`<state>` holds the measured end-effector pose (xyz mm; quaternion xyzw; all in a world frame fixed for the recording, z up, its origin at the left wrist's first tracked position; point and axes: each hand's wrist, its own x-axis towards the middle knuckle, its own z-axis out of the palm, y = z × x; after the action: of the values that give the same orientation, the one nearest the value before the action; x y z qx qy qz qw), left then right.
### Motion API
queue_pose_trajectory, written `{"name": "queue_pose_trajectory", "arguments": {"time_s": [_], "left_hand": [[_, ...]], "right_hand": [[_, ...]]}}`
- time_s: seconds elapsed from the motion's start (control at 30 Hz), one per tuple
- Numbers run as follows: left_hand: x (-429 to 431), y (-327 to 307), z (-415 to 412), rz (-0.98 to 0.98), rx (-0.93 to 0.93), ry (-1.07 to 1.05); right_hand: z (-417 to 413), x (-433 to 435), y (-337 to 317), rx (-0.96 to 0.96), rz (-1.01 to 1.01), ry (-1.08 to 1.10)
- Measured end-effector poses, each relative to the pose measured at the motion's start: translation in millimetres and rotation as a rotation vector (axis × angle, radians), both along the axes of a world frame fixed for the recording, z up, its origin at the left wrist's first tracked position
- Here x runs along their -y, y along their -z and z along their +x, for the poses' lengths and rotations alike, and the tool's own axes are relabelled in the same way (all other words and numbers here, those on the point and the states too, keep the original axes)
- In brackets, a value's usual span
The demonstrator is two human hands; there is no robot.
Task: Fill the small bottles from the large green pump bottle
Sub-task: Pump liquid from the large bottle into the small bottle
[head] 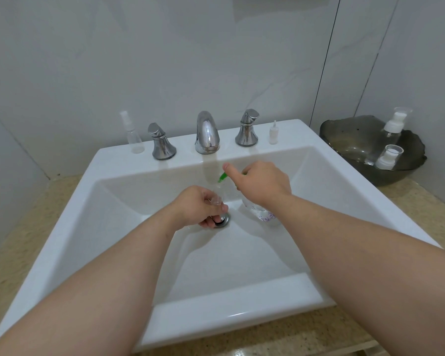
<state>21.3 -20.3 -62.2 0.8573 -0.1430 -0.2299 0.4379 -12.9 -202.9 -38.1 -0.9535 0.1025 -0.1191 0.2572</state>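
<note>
Up close, two bare forearms [113,278] reached in from six o'clock over the white sink [118,160]. The left hand [201,206] was curled round a small clear bottle [217,199], holding it tilted above the drain [222,220]. Just at its two o'clock, the right hand [263,181] gripped the top of the pump bottle [263,215], thumb stretched out. Its green nozzle [222,176] pointed down toward the small bottle's mouth; whether they touched could not be told. Farther back, at twelve o'clock, stood the chrome faucet [207,132] between two handles [162,142]. On the ledge a clear spray bottle [132,132] stood at eleven o'clock and a tiny dropper bottle [274,132] at one. At two o'clock, a dark glass bowl [344,140] held two capped bottles [394,124].
</note>
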Motion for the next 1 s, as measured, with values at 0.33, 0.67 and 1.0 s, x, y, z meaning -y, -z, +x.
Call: {"name": "queue_pose_trajectory", "arguments": {"time_s": [0.33, 0.67, 1.0], "left_hand": [[-0.5, 0.1, -0.1, 0.012, 0.007, 0.008], [-1.9, -0.6, -0.8, 0.02, 0.006, 0.018], [-1.0, -3.3, -2.1, 0.001, 0.002, 0.014]], "right_hand": [[1.6, 0.4, 0.3, 0.004, -0.001, 0.003], [-2.0, -2.6, -4.2, -0.024, 0.007, -0.007], [-7.8, -5.2, -8.7, -0.025, -0.031, 0.015]]}}
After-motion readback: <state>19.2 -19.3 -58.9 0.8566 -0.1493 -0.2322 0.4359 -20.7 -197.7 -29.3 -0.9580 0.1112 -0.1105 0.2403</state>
